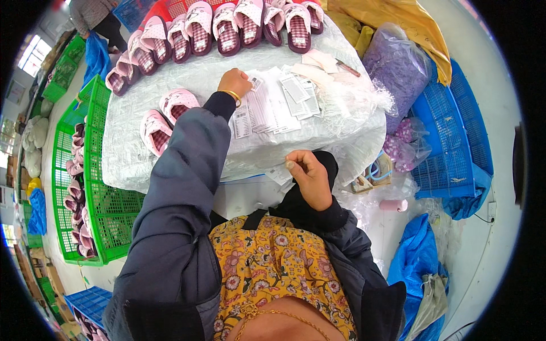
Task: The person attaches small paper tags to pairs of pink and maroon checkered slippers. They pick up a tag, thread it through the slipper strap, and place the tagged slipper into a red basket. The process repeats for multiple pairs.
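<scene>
My left hand (235, 83) reaches across the plastic-covered table (187, 74), its fingers curled closed at the edge of a spread of white printed labels (261, 108). Whatever it pinches, if anything, is hidden. By the table's front edge is my right hand (310, 177), thumb and forefinger pressed together; I cannot make out anything between them. Just left of it, below the table edge, lie more paper labels (278, 174). A pair of pink slippers with checked insoles, one of them a front slipper (154, 132), rests left of my left forearm. Several similar slippers (227, 35) line the far edge.
A small knife (347, 69) lies at the table's far right, near crumpled clear plastic (355, 102). Green crates (99, 216) with slippers stand left. On the right are blue crates (446, 142), a purple-filled bag (396, 65) and a pink roll (393, 205). A person (99, 20) stands far left.
</scene>
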### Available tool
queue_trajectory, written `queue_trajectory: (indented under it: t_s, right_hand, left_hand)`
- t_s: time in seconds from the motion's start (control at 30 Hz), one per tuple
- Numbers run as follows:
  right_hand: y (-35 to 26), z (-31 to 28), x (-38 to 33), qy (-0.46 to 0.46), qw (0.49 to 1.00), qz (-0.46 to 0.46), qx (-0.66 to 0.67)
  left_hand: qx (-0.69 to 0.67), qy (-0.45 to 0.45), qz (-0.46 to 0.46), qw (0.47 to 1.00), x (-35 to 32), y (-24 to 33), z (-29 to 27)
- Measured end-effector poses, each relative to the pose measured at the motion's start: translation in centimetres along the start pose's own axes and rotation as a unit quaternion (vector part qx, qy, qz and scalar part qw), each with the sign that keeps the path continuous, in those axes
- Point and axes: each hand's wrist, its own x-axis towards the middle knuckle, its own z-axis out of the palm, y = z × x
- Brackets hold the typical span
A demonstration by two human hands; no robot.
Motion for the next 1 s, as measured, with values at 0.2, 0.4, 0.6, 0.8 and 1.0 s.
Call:
queue_trajectory:
  t_s: [0.2, 0.4, 0.6, 0.8, 1.0]
  right_hand:
    - [-2.1, -0.1, 1.8, 0.029, 0.998, -0.056, -0.032]
    - [-4.8, 2.9, 5.0, 0.009, 0.998, -0.036, 0.044]
    - [-4.8, 4.2, 5.6, 0.009, 0.998, -0.026, 0.053]
    - [-4.8, 4.1, 5.3, -0.007, 0.999, -0.008, 0.045]
    - [-4.1, 3.9, 5.0, -0.020, 0.999, 0.023, 0.026]
  left_hand:
    - [-0.229, 0.009, 0.125, 0.965, -6.4, 2.1, -4.3]
    - [-0.287, -0.026, 0.131, 0.948, -15.6, 5.4, -6.5]
    - [-0.317, -0.055, 0.136, 0.937, -17.8, 5.5, -6.7]
    - [-0.257, -0.019, 0.182, 0.949, -18.8, 5.6, -7.0]
    - [-0.229, -0.002, 0.242, 0.943, -19.4, 4.6, -6.7]
